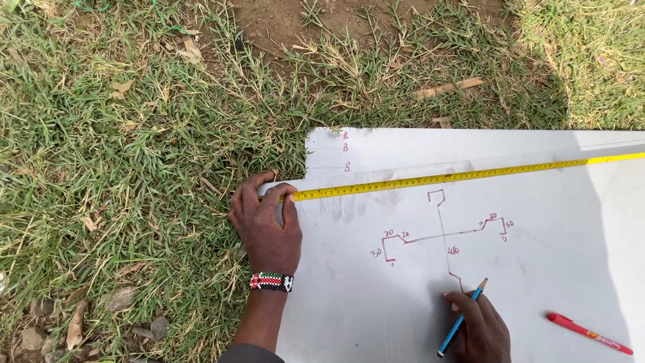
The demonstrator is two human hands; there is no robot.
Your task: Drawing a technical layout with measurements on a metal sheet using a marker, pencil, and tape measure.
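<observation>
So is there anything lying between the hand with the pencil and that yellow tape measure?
Nothing solid. Between the right hand holding the blue pencil and the tape measure lies only bare white sheet with a red sketch.

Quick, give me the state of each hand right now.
Left hand: fingers pressing the yellow tape measure end onto the white sheet.
Right hand: closed on a blue pencil.

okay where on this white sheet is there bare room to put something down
Bare patches on the white sheet: between the left hand and right hand, and top right above the yellow tape measure. Crowded: the red sketch mid-sheet, and the right hand's blue pencil beside the red pen.
</observation>
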